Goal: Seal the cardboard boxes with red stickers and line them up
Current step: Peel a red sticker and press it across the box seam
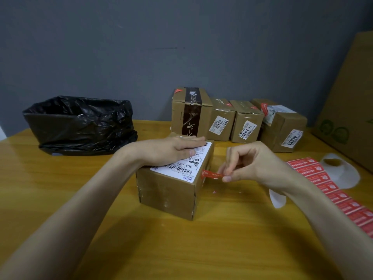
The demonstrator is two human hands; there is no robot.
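Sitting at 10 o'clock, black bag (80, 124); left hand (173, 150) lies flat, fingers straight, on box (171, 190) mid-worktop (60, 188); red sticker (214, 175) touches box's right top edge, far end pinched by right hand (252, 166); four boxes (238, 122) lined up at 1 o'clock; sticker strip (333, 190) at 3 o'clock.

My left hand (171, 148) and right hand (253, 164) are bare. My left forearm (84, 199) and right forearm (323, 211) are uncovered as well, all the way to the edge of view, slim and smooth. My fingers (232, 156) are slender, with short, plain nails.
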